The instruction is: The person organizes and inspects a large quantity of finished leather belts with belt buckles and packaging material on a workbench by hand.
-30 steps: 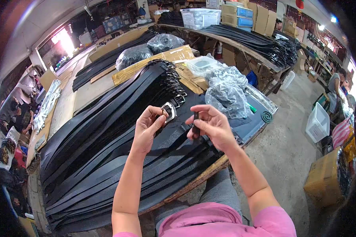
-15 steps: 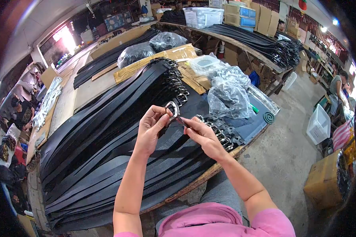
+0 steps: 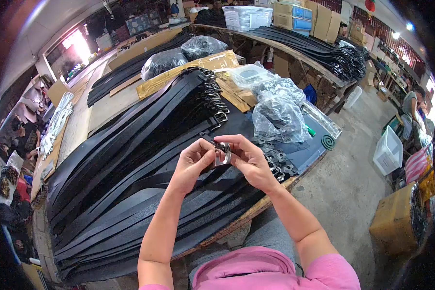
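Both hands meet over the black belts, around one silver belt buckle (image 3: 223,155). My left hand (image 3: 193,162) has its fingers closed at the buckle's left side, next to a dark strap end. My right hand (image 3: 249,157) pinches the buckle from the right, forefinger across its top. How the strap sits in the buckle is hidden by the fingers. Just beyond lies a pile of black belts (image 3: 154,104) with buckles (image 3: 221,117) stacked along its right end. Under my hands spread more black straps (image 3: 130,217), and their ends with metal parts show right of my right hand.
Crumpled clear plastic (image 3: 278,116), a green coil (image 3: 328,141) and a clear plastic lid (image 3: 250,76) lie at the table's right. Black-filled bags (image 3: 163,64) sit behind. A white bin (image 3: 388,151) and a cardboard box (image 3: 396,217) stand on the floor; a person (image 3: 413,108) works at far right.
The buckle has come down and to the right and is turned. My right hand has moved from the strap onto the buckle; a finished-looking buckle end shows on the pile behind.
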